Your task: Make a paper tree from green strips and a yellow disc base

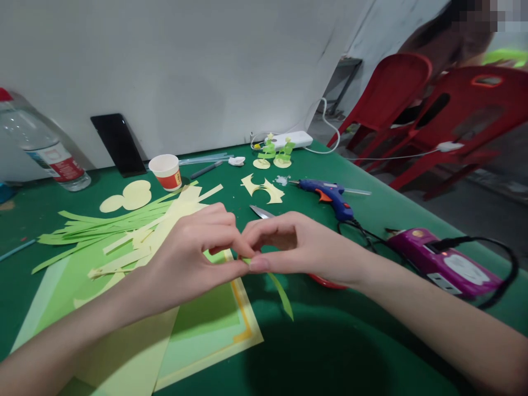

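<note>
My left hand [193,250] and my right hand [295,245] meet fingertip to fingertip over the green table [330,341]. Both are closed in a pinch on a narrow green paper strip [282,294], whose free end hangs down to the right below my right thumb. Under my left hand lie stacked sheets of green and yellow paper [206,324] and a heap of cut green and yellow strips [111,231]. Scissors [262,212] lie just behind my right hand, blades showing, red handle partly hidden under my wrist.
A blue glue gun [330,195] lies right of centre, a purple power strip [441,264] with black cable beyond. Paper cup [166,171], phone [118,144], water bottle [45,148], yellow circles [127,197], cut yellow shapes [264,190] and small paper figures [274,153] stand farther back. Red chairs [433,115] at right.
</note>
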Demonstrator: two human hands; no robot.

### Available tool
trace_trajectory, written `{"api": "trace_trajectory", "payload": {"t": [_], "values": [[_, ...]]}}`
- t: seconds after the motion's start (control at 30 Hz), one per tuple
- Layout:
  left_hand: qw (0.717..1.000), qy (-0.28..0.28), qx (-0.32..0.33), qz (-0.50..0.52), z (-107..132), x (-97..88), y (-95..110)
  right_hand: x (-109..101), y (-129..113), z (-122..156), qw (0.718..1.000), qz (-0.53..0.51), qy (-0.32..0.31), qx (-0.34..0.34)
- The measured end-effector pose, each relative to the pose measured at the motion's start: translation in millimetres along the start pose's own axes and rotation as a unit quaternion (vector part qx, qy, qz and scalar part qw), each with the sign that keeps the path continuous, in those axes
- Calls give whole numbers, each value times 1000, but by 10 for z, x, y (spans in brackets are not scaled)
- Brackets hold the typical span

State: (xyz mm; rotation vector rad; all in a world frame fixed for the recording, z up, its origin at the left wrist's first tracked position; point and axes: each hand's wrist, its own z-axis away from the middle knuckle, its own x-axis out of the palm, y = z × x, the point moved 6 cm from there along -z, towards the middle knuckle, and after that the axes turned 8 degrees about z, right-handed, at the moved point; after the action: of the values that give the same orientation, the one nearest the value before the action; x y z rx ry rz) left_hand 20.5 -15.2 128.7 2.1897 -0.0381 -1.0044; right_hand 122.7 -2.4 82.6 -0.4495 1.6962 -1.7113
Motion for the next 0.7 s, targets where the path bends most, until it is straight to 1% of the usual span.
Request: {"api": "trace_trajectory", "payload": {"t": [0.07, 0.17, 0.23, 0.37, 0.43, 0.47, 0.57, 0.63, 0.7], "values": [[1000, 21, -11, -7, -10, -7, -9, 10, -17, -7, 1000, -1, 14, -12], [999, 23, -21, -9, -12, -4, -8, 18, -40, -9, 999, -5, 18, -26], [1000, 5, -21, -3, -5, 6, -7, 16, -33, -6, 1000, -12, 8, -16], [996, -75, -14, 46, 17, 62, -11, 23, 19, -3, 999, -32, -34, 27], [994, -92, -17, 59, 22, 68, -21, 33, 36, -5, 997, -52, -49, 40], [994, -84, -23, 58, 20, 57, -29, 32, 38, -7, 996, -63, -49, 42], [998, -26, -41, 45, 10, -1, -50, 17, 13, -7, 996, -77, -34, 26], [998, 5, -44, 39, 11, -20, -45, 7, -6, 2, 997, -68, -27, 17], [998, 23, -42, 39, 14, -25, -32, 5, -19, 11, 998, -57, -27, 13]]}}
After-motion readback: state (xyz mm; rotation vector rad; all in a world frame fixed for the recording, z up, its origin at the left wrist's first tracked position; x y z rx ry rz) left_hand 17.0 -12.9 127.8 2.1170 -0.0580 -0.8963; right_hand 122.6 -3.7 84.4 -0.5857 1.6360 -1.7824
